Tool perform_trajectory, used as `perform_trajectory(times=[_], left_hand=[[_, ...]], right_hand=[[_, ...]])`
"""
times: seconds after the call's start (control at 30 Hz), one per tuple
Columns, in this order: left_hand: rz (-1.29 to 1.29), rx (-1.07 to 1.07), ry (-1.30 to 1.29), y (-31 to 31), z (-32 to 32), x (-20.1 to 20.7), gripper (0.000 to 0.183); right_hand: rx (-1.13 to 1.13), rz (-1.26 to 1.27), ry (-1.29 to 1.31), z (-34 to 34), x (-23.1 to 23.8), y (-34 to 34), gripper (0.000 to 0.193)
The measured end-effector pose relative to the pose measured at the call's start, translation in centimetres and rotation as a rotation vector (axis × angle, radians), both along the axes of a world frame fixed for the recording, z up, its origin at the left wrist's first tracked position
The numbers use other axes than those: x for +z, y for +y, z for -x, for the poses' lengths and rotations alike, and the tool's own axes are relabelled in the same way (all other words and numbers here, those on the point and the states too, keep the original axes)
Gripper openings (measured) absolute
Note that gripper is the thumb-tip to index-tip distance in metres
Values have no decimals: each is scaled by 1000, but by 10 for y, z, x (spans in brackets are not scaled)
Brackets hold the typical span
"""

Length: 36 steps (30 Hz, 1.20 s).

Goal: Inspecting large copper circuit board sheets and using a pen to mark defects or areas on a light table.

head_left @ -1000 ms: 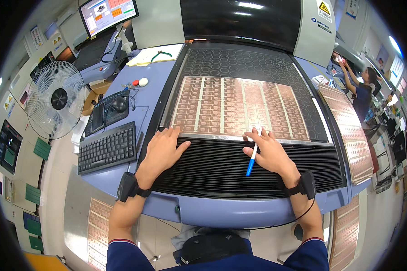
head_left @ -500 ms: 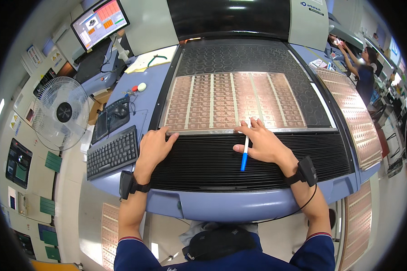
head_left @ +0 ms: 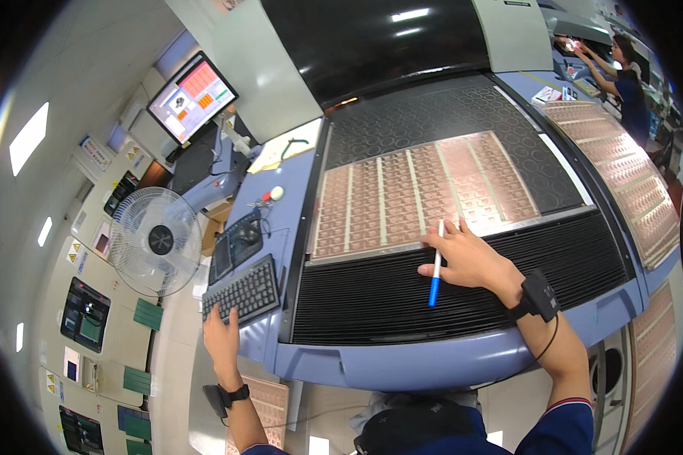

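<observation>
My left hand (head_left: pixel 220 337) reaches to the near left end of a black keyboard (head_left: pixel 249 290), fingers stretched out and touching its edge keys, holding nothing. A white marker pen (head_left: pixel 436 267) with a blue end is tucked between the fingers of my right hand (head_left: pixel 467 256), blue end toward me. That hand's fingertips rest at the near edge of a copper-coloured circuit panel (head_left: pixel 406 193), which has rows of small patterns split by pale strips. The panel lies on a black machine bed (head_left: pixel 432 115) with a ring pattern, just beyond a ribbed black strip (head_left: pixel 463 284).
Left of the bed are a black mouse (head_left: pixel 248 233), a red and a white round object, and green-handled pliers (head_left: pixel 294 144) on paper. A monitor (head_left: pixel 192 98) and fan (head_left: pixel 158 240) stand farther left. Stacked copper panels (head_left: pixel 618 171) lie right; another person (head_left: pixel 626 87) works beyond.
My left hand has left the panel's near left corner and moved left and toward me onto the keyboard. My right hand keeps the marker at the panel edge. The view has turned left.
</observation>
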State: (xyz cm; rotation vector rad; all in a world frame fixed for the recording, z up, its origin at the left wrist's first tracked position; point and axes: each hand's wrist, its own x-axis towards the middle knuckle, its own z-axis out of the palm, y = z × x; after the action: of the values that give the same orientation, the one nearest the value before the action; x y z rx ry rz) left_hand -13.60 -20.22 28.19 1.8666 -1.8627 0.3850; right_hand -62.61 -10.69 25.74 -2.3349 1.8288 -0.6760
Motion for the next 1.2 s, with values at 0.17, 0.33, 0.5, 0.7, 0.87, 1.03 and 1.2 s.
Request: perform_trajectory(times=[0.17,0.33,0.5,0.7,0.87,1.03,1.2], left_hand=[[-101,-28,45,-7,-25,-17,40],[92,-496,195,-6,61,13,26],[117,-1110,143,-5,183,33,24],[200,-1242,362,-20,239,-14,18],[-28,-1301,346,-8,231,-10,10],[-4,-1321,317,-10,227,-15,7],[-6,-1296,297,-9,228,-14,8]], right_hand=[[-8,-37,4,-1,4,3,58],[-9,-17,12,-6,3,0,52],[-21,152,-81,-45,32,-7,35],[8,439,-451,-86,20,-29,15],[70,303,-427,-78,-1,-19,12],[76,262,-413,-85,1,-14,10],[86,339,-426,-83,-1,-10,10]])
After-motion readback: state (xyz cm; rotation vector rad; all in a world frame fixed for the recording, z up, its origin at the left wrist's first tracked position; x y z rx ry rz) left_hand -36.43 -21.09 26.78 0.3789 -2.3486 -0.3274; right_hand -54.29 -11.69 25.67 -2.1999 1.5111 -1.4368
